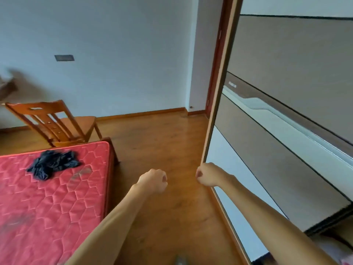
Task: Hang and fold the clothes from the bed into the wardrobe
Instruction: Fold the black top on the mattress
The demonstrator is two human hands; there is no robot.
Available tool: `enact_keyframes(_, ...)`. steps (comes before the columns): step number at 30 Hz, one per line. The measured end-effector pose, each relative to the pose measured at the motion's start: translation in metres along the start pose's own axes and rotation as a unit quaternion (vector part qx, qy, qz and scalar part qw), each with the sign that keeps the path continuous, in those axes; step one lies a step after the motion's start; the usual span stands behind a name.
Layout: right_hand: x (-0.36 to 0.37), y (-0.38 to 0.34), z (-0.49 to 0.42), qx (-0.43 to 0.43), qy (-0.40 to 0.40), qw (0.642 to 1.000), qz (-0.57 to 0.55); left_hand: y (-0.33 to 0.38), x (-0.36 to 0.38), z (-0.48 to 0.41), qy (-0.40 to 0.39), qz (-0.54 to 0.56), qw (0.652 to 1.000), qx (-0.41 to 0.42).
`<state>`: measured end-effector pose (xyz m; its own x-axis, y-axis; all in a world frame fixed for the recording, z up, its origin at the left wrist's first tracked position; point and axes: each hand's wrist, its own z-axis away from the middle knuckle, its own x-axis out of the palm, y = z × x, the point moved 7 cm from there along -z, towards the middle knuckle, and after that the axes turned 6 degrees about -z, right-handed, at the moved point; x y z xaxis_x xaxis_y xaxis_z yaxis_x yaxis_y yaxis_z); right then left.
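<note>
A crumpled dark garment (54, 163) lies on the red quilted mattress (47, 203) at the left. The wardrobe's sliding door (271, 121) fills the right side, its wooden edge running down the middle. My right hand (207, 175) is curled at that door edge and touches it; whether it grips the edge is unclear. My left hand (153, 180) hovers over the floor with its fingers curled and nothing in it. The wardrobe's inside is hidden behind the door.
A wooden chair (55, 123) stands past the foot of the bed by the wall. Wooden floor (162, 142) runs between the bed and the wardrobe. A dark blurred object sits at the bottom edge near my feet.
</note>
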<state>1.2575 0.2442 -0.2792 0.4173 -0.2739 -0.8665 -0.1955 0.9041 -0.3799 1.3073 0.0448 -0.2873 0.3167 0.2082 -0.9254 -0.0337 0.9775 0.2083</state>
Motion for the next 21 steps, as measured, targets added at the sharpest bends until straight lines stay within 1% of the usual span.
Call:
enact_keyframes(6, 0.034, -0.126, -0.097, -0.096, -0.089, 0.99, 0.043, -0.149, -0.014, 0.001, -0.013, 0.02, 0.991, -0.129)
enact_keyframes(11, 0.049, -0.22, -0.18, -0.164, -0.122, 0.977, 0.055, -0.257, -0.039, -0.013, -0.01, 0.032, 0.975, -0.221)
enact_keyframes(14, 0.053, -0.271, -0.223, -0.203, -0.138, 0.968, 0.057, -0.307, -0.059, -0.019, -0.005, 0.04, 0.963, -0.265)
enact_keyframes(18, 0.061, -0.327, -0.275, -0.229, -0.155, 0.959, 0.055, -0.361, -0.085, -0.027, 0.016, 0.056, 0.951, -0.304)
enact_keyframes(21, 0.063, -0.365, -0.305, -0.253, -0.168, 0.951, 0.063, -0.397, -0.094, -0.035, 0.008, 0.069, 0.943, -0.326)
